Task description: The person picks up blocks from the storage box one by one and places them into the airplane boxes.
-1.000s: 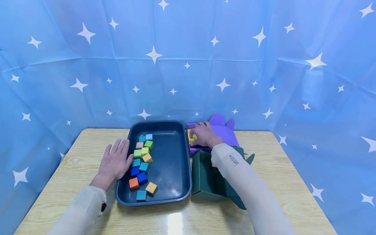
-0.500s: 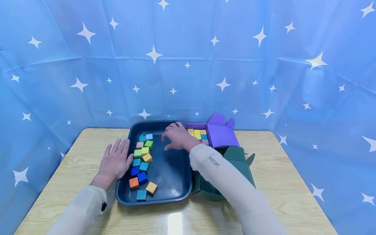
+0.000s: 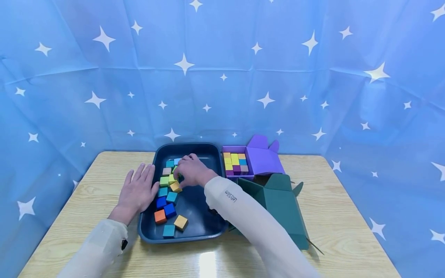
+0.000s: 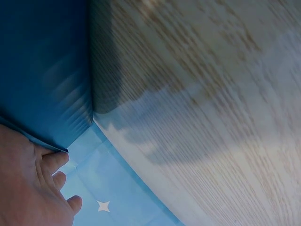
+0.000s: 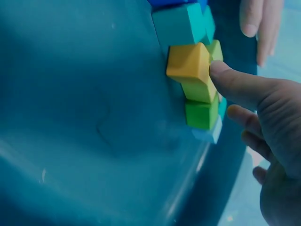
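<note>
My left hand (image 3: 137,191) rests with straight fingers on the left rim of the dark blue tray (image 3: 196,212). In the left wrist view its fingertips (image 4: 56,161) touch the tray's edge. Over the cubes along the tray's left side, my right hand (image 3: 192,171) reaches down with thumb and fingers apart. Its thumb (image 5: 230,80) is close to a yellow-orange cube (image 5: 188,61), and I cannot tell whether they touch. Yellow and green cubes (image 5: 200,113) lie beside that one. The hand partly hides the green and light blue cubes in the head view.
A purple box (image 3: 265,160) with its lid folded open stands right of the tray, holding several cubes (image 3: 235,159). In front of it is an open green box (image 3: 283,208), partly covered by my right sleeve. Blue, teal and orange cubes (image 3: 160,217) lie nearer in the tray.
My right hand has moved left from the purple box, across the tray, to the cubes, uncovering those in the box. My left hand has stayed on the rim.
</note>
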A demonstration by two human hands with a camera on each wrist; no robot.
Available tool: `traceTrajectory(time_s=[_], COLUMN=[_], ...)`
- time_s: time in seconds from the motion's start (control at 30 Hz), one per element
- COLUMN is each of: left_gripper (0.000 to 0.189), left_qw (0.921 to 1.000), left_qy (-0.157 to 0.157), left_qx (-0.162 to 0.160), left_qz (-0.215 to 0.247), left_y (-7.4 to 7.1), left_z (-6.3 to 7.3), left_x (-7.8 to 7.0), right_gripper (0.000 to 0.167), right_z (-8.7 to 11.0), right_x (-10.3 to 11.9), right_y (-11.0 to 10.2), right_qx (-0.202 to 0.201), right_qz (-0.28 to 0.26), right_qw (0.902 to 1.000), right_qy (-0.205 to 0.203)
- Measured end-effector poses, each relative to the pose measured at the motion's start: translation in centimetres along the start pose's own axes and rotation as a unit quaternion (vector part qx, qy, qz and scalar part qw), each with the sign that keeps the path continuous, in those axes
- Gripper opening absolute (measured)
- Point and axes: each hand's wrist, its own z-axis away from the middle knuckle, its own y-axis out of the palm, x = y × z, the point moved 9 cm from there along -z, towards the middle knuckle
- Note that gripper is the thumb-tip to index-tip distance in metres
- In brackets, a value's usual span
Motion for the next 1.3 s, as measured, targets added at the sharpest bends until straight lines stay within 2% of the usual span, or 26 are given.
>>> traceTrajectory(time_s=[0.3, 0.87, 1.1, 1.3], left_gripper=[0.069, 0.070, 0.069, 0.070], left_qw=[1.0000, 1.0000, 1.0000, 1.0000], left_qy=[0.000, -0.006, -0.003, -0.003], left_qx=[-0.005, 0.000, 0.002, 0.003], left_qz=[-0.003, 0.001, 0.000, 0.001], left_y=[-0.1, -0.1, -0.3, -0.2], left_z=[0.0, 0.0, 0.1, 0.1], left_x=[0.0, 0.0, -0.1, -0.1], right_gripper=[0.034, 0.029, 0.028, 0.030], right_z=[-0.6, -1.0, -0.5, 0.5], right_x=[0.9, 1.2, 0.9, 0.3], right_y=[1.3, 1.7, 0.6, -1.8], right_qx=[0.015, -0.007, -0.008, -0.012], right_qz=[0.015, 0.052, 0.048, 0.032], right_qw=[0.9997, 0.9985, 0.9988, 0.9994], right_qy=[0.011, 0.013, 0.012, 0.007])
